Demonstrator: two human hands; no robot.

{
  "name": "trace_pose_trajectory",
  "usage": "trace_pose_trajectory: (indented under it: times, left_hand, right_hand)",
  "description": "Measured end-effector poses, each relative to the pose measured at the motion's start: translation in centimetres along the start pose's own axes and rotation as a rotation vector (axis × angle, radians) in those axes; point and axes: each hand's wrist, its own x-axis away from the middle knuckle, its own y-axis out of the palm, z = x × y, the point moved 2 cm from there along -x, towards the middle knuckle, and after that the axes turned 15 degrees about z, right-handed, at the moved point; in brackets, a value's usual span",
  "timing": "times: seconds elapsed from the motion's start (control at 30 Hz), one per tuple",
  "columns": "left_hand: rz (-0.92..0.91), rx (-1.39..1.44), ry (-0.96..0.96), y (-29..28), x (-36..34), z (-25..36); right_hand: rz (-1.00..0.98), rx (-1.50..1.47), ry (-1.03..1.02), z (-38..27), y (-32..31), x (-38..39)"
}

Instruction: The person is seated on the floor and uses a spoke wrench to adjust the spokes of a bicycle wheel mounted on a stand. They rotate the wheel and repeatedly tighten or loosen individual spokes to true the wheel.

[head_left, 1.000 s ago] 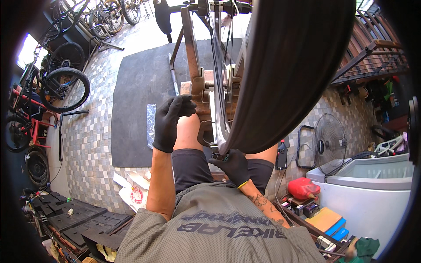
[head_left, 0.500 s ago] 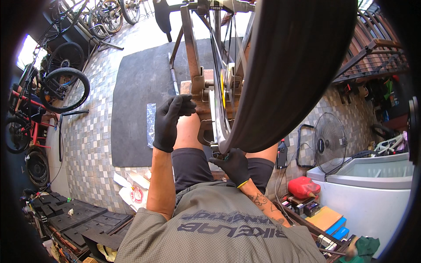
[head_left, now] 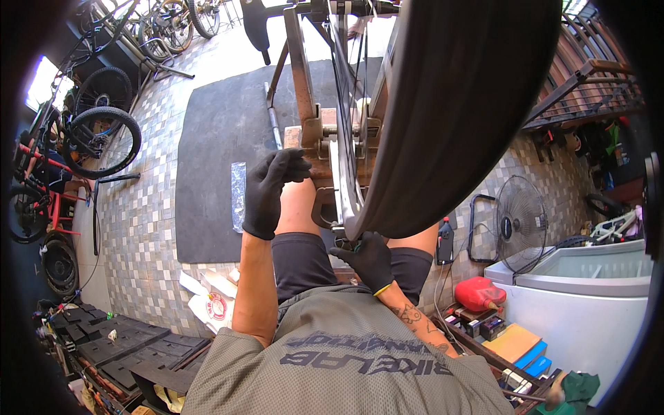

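Note:
A bicycle wheel with a broad black tyre (head_left: pixel 463 104) and a silver rim (head_left: pixel 344 180) stands upright in a brown metal stand (head_left: pixel 303 97) in front of my knees. My left hand (head_left: pixel 271 192), in a black glove, has its fingertips bunched against the stand's left arm beside the axle. My right hand (head_left: pixel 366 257), also gloved in black, sits under the lowest part of the rim, pinching a small green tool (head_left: pixel 356 243) against it. What the tool grips is hidden by the fingers.
A dark rubber mat (head_left: pixel 214 138) lies on the tiled floor under the stand. Bicycles (head_left: pixel 90 131) stand at the left, black trays (head_left: pixel 117 339) at lower left. A floor fan (head_left: pixel 519 225), a red can (head_left: pixel 481 294), a bottle (head_left: pixel 445 238) and a white chest (head_left: pixel 588 297) stand at the right.
Both hands stay at the same places on the stand and the rim. Only small finger shifts show.

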Motion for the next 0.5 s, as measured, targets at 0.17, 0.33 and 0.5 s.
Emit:
trace_pose_trajectory:
  times: [0.17, 0.33, 0.5]
  left_hand:
    - [-0.082, 0.068, 0.166, 1.1, 0.5, 1.3]
    - [-0.207, 0.013, 0.175, 3.6, 0.6, 3.8]
    - [-0.419, -0.167, 0.1, 5.8, 1.6, 7.2]
  right_hand:
    - [0.011, -0.084, 0.025, 0.3, -0.7, 0.4]
    - [0.106, -0.3, 0.232, 2.3, -1.5, 0.9]
    - [0.079, -0.349, 0.284, 5.2, -2.0, 0.7]
